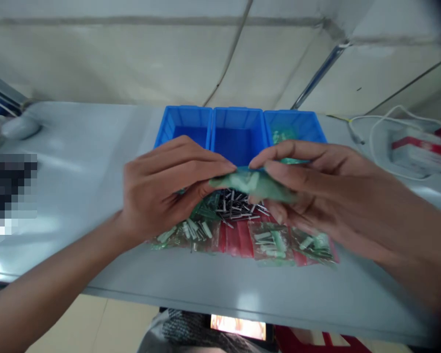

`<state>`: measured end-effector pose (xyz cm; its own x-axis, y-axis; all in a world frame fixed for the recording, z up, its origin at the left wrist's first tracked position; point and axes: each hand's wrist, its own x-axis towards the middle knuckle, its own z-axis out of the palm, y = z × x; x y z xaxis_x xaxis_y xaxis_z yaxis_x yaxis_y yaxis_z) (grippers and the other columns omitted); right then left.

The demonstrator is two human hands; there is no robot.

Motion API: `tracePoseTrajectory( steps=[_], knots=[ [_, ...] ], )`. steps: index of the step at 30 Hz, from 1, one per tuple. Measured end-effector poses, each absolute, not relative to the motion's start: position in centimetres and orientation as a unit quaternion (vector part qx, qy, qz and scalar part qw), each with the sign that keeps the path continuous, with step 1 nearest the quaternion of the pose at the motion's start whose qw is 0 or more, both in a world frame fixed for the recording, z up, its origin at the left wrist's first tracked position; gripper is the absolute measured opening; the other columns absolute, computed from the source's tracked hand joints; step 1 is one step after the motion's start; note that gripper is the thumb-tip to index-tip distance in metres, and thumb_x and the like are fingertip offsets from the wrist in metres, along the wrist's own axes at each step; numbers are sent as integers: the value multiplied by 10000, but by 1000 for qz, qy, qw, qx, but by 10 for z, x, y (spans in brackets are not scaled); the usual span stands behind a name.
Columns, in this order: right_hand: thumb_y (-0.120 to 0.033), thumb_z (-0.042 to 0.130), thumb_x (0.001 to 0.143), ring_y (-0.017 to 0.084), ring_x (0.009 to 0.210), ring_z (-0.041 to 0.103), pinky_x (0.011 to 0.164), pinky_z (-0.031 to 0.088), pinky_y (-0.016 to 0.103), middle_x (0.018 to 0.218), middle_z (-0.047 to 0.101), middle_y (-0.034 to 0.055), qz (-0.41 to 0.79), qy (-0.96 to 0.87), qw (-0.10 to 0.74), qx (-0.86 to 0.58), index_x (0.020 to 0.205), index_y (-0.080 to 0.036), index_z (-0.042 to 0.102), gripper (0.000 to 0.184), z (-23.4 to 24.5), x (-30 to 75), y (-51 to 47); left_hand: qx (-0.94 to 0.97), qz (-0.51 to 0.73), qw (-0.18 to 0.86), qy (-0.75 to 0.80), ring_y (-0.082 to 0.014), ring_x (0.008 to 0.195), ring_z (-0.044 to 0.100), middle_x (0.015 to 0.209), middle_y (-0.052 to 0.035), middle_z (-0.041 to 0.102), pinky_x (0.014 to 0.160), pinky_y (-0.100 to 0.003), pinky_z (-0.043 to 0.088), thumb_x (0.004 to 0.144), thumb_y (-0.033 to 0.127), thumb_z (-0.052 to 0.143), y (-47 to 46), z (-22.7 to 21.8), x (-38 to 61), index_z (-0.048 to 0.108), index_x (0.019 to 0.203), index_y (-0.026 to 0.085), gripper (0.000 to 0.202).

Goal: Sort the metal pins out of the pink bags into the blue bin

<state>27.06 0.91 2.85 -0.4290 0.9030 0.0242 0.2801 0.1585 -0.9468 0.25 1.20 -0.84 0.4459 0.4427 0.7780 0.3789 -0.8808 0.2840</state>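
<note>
Between both hands is a small clear plastic bag (252, 182) with pale green pieces inside, held above the table. My left hand (172, 189) pinches its left end between thumb and fingers. At the bag's right end, the fingers and thumb of my right hand (312, 184) are closed on it, slightly blurred. Below lies a pile of loose metal screws (238, 206). Several filled bags rest along the front, among them a bag of green plugs and screws (272, 242) and another bag (318, 245) to its right.
Behind the hands stand a left blue bin (185, 115), a middle blue bin (237, 117) and a right blue bin (297, 120) with green pieces in it. A white cable (375, 127) and a red-and-white box (419, 147) lie right. A lit phone screen (238, 327) shows below the table edge.
</note>
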Motion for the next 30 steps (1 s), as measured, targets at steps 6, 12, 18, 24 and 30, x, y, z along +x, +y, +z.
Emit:
tracePoseTrajectory(
  steps=[6, 12, 18, 24, 30],
  knots=[
    [-475, 766, 1024, 155, 612, 659, 528, 587, 337, 871, 776, -36, 265, -751, 362, -485, 859, -331, 795, 221, 29, 260, -8, 777, 485, 105, 388, -90, 604, 600, 750, 60, 740, 578, -283, 500, 1011, 304, 842, 1, -8, 11, 851, 1002, 309, 13],
    [-468, 885, 970, 154, 654, 630, 577, 523, 334, 838, 744, -48, 249, -701, 411, -526, 1357, -467, 789, 399, 37, 287, 15, 778, 488, 136, 371, -87, 668, 728, 919, 57, 847, 588, -230, 594, 1043, 266, 801, 1, -8, 10, 783, 1398, 356, 366],
    [-301, 893, 924, 187, 651, 656, 591, 467, 352, 781, 772, 37, 147, -717, 283, -619, 1173, -276, 847, 255, 33, 344, 80, 766, 507, 123, 376, -146, 798, 825, 951, 22, 855, 581, -226, 650, 1025, 118, 744, 15, -17, 6, 786, 1389, 327, 422],
    [-252, 601, 1055, 436, 1486, 616, 1203, 493, 601, 1501, 716, 234, -68, -760, 158, -627, 1360, -145, 806, 383, 22, 321, 68, 798, 494, 80, 337, -104, 799, 802, 955, 35, 859, 662, -186, 652, 1020, 109, 752, 15, -12, 4, 795, 1361, 284, 386],
    [-601, 331, 1176, 494, 1147, 778, 954, 623, 647, 1193, 819, 231, -115, -824, -51, -553, 1175, -126, 803, 669, 23, 296, 35, 819, 450, 37, 354, -70, 816, 745, 1014, 39, 856, 721, -194, 598, 1025, 114, 753, 10, -9, 3, 808, 1268, 254, 286]
  ],
)
